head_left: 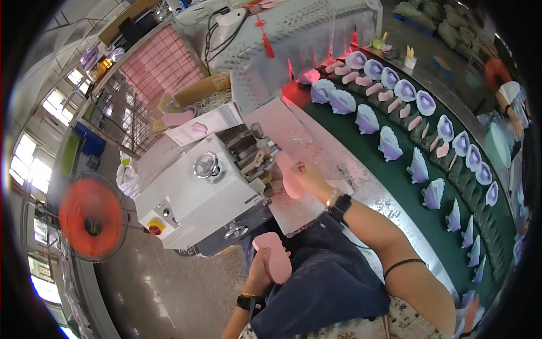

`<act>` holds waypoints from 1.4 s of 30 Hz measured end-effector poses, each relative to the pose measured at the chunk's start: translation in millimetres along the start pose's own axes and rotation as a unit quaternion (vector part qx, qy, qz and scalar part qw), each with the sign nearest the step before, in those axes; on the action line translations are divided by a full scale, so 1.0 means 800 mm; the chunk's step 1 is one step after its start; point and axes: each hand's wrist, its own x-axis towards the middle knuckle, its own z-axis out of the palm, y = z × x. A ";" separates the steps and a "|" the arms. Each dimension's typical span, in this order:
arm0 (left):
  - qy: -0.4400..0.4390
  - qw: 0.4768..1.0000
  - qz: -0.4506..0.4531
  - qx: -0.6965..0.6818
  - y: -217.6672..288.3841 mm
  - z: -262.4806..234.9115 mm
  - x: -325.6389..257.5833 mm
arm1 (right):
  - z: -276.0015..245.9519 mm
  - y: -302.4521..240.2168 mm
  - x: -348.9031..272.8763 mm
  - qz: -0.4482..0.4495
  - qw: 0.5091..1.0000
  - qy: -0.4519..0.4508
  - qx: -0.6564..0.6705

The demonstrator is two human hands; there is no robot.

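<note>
Orange fan, red tassel, blue bin, bright windows

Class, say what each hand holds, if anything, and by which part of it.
The left hand holds a pink sole around its middle; the right hand holds another pink sole by its right-hand edge.

From my end I'm looking at a footwear workshop: a white machine with handwheels, a green conveyor belt, purple shoe pieces along its right edge, pink soles beside them, and an orange fan.
</note>
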 end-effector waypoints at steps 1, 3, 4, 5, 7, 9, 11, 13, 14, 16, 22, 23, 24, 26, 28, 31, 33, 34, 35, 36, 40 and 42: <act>0.013 1.000 -0.002 0.001 -0.002 -0.001 0.001 | 0.004 -0.003 0.016 0.015 0.998 0.005 -0.055; -0.002 1.000 -0.003 0.009 0.002 0.005 -0.005 | 0.009 -0.014 0.032 0.061 0.997 0.006 0.035; -0.011 1.000 -0.005 0.014 0.005 0.009 -0.008 | 0.010 -0.017 0.036 0.084 0.993 0.009 0.081; -0.005 1.000 0.007 0.021 0.007 0.009 -0.013 | 0.005 -0.026 0.032 0.015 1.000 0.026 0.002; 0.009 0.999 0.034 0.027 0.005 0.009 -0.021 | -0.015 -0.048 0.018 -0.126 0.979 0.054 -0.153; 0.007 0.998 0.047 0.045 0.000 -0.003 -0.016 | -0.028 -0.050 0.026 -0.199 0.937 0.134 -0.252; 0.007 0.997 0.056 0.048 -0.003 -0.008 -0.016 | -0.032 -0.056 0.035 -0.227 0.912 0.161 -0.303; 0.009 0.997 0.064 0.035 -0.005 -0.008 -0.022 | -0.023 -0.066 0.040 -0.213 0.917 0.135 -0.308; 0.018 0.997 0.067 0.027 -0.006 -0.005 -0.024 | -0.015 -0.059 0.045 -0.159 0.945 0.120 -0.259; 0.032 0.997 0.071 0.018 -0.002 0.000 -0.026 | 0.011 -0.025 0.070 -0.048 0.983 0.097 -0.151; 0.105 0.986 0.095 0.088 0.001 0.013 -0.034 | 0.030 -0.014 0.110 0.053 0.983 0.172 -0.018; 0.113 0.984 0.101 0.093 0.001 0.012 -0.035 | 0.021 -0.017 0.102 0.049 0.985 0.161 0.047; 0.113 0.983 0.106 0.096 -0.001 0.014 -0.029 | -0.007 -0.019 0.092 0.040 0.981 0.155 0.108; 0.119 0.981 0.099 0.119 -0.006 0.007 -0.008 | -0.070 -0.018 0.070 0.056 0.968 0.157 0.190; 0.107 0.971 0.103 0.190 -0.023 -0.032 0.017 | -0.153 0.002 0.034 0.103 0.953 0.175 0.225; -0.008 0.887 0.230 0.401 -0.037 -0.063 0.032 | -0.286 0.056 -0.028 0.086 0.936 0.299 0.167; -0.028 0.953 0.178 0.244 -0.034 -0.024 0.028 | -0.381 0.092 -0.077 0.081 0.921 0.363 0.115; 0.011 0.999 0.038 0.021 -0.025 0.009 0.022 | -0.439 0.126 -0.109 0.020 0.896 0.434 -0.089; 0.032 0.996 0.055 0.069 -0.020 0.047 0.003 | -0.468 0.115 -0.133 0.084 0.873 0.481 0.000; 0.039 0.990 0.058 0.125 -0.018 0.094 -0.015 | -0.538 0.168 -0.169 0.127 0.829 0.535 -0.097; 0.060 0.988 -0.030 0.136 -0.019 0.055 0.014 | -0.644 0.195 -0.235 0.181 0.747 0.565 -0.300; 0.043 0.994 -0.070 0.078 -0.012 0.045 0.040 | -0.672 0.206 -0.245 0.174 0.749 0.567 -0.296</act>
